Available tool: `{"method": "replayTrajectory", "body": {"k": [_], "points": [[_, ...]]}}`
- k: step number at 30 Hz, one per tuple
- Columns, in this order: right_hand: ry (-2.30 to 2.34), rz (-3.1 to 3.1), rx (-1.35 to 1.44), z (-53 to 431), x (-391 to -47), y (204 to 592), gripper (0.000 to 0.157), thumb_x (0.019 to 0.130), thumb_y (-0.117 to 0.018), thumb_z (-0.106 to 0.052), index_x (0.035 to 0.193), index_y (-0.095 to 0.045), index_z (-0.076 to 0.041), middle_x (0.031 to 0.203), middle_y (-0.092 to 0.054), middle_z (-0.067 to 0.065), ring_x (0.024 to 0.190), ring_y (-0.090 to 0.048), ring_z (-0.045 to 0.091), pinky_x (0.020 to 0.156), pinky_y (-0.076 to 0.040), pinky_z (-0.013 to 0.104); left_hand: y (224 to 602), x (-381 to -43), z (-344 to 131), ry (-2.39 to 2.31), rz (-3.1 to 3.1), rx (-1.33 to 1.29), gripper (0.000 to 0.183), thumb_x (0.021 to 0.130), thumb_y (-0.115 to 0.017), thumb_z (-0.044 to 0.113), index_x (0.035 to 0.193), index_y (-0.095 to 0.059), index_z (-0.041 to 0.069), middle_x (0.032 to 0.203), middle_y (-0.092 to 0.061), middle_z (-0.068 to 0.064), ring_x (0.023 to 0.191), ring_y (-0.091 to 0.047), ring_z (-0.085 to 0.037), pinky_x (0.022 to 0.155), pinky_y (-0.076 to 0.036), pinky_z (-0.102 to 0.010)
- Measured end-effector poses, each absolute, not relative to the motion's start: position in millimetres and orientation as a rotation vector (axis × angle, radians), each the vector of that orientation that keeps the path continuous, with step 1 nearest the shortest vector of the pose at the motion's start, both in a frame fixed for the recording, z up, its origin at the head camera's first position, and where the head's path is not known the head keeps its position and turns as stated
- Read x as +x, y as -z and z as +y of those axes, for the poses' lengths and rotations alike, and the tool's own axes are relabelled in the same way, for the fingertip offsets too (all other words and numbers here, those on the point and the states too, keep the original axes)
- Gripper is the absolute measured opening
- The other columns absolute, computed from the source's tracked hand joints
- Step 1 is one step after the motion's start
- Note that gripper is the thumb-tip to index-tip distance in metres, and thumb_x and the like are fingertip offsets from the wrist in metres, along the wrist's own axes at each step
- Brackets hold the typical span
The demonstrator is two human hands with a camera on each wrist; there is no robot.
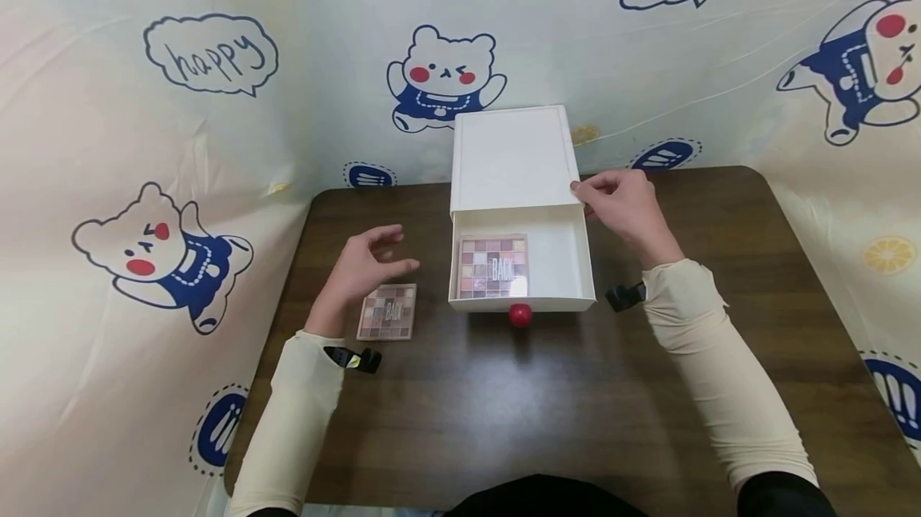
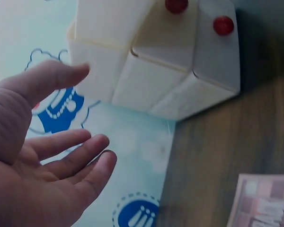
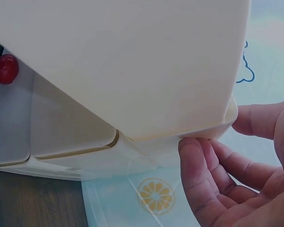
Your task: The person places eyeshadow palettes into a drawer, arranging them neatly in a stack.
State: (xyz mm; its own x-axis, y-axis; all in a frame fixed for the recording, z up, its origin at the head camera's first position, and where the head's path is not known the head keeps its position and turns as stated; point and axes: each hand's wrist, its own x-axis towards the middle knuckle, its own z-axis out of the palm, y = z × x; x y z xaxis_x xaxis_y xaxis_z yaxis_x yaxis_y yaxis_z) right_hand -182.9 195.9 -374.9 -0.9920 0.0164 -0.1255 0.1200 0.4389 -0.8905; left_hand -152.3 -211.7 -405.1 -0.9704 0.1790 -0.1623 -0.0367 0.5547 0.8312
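A white drawer unit (image 1: 512, 159) stands at the back of the table, its top drawer (image 1: 557, 257) pulled out toward me. Inside that drawer, on the left, lies an eyeshadow palette (image 1: 492, 265) marked "BACK". A second eyeshadow palette (image 1: 388, 317) rests on the table left of the unit. My left hand (image 1: 363, 265) hovers near its far edge, fingers apart and holding nothing. With thumb and fingers, my right hand (image 1: 622, 209) pinches the unit's right front edge; the right wrist view shows the fingertips (image 3: 191, 146) against its side.
A red knob (image 1: 520, 315) sits on the open drawer's front. Two lower drawers with red knobs (image 2: 223, 25) are closed in the left wrist view. Behind the brown table (image 1: 504, 421) hangs a printed cloth (image 1: 331, 61) with cartoon bears.
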Motion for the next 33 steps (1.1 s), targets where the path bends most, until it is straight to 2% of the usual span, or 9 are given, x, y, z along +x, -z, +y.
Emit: {"method": "replayTrajectory", "body": {"k": [7, 13, 21, 28, 33], "points": [[1.602, 2.594, 0.121, 198.0, -182.8, 377.0, 0.044, 0.096, -0.069, -0.041, 0.114, -0.072, -0.002, 0.109, -0.068, 0.016, 0.089, -0.070, 0.033, 0.086, -0.058, 0.047, 423.3, -149.0, -228.9, -1.072, 2.605, 0.201, 0.097, 0.076, -0.091, 0.029, 0.155, -0.037, 0.011, 0.156, -0.039, -0.013, 0.142, -0.036, -0.037, 0.112, -0.035, -0.058], [1.603, 2.581, 0.119, 199.6, -182.6, 377.4, 0.045, 0.096, -0.069, -0.042, 0.116, -0.071, -0.002, 0.110, -0.068, 0.017, 0.092, -0.069, 0.037, 0.088, -0.057, 0.049, 444.9, -149.4, -239.3, -0.893, 2.600, 0.261, 0.108, 0.070, -0.094, 0.021, 0.157, -0.032, 0.006, 0.158, -0.033, -0.019, 0.144, -0.030, -0.041, 0.114, -0.029, -0.060], [1.603, 2.586, 0.095, 198.7, -183.0, 376.8, 0.044, 0.096, -0.068, -0.041, 0.116, -0.071, -0.002, 0.109, -0.068, 0.017, 0.090, -0.070, 0.034, 0.087, -0.058, 0.048, 470.3, -144.9, -254.5, -0.678, 2.617, 0.345, 0.112, 0.064, -0.096, 0.013, 0.154, -0.032, -0.003, 0.156, -0.031, -0.027, 0.142, -0.029, -0.046, 0.114, -0.029, -0.061], [1.616, 2.587, 0.087, 198.0, -182.3, 377.5, 0.043, 0.096, -0.069, -0.040, 0.116, -0.072, -0.002, 0.109, -0.068, 0.016, 0.086, -0.071, 0.029, 0.086, -0.059, 0.047, 483.7, -139.5, -262.1, -0.672, 2.578, 0.283, 0.125, 0.054, -0.101, 0.015, 0.155, -0.029, -0.002, 0.157, -0.029, -0.024, 0.142, -0.029, -0.044, 0.114, -0.029, -0.060], [1.624, 2.575, 0.101, 197.9, -182.1, 378.3, 0.045, 0.095, -0.069, -0.042, 0.117, -0.072, -0.002, 0.111, -0.067, 0.016, 0.092, -0.070, 0.036, 0.089, -0.057, 0.049, 494.8, -139.4, -268.7, -0.536, 2.635, 0.297, 0.128, 0.050, -0.102, 0.010, 0.154, -0.029, -0.004, 0.156, -0.029, -0.026, 0.142, -0.026, -0.046, 0.114, -0.027, -0.061]]}}
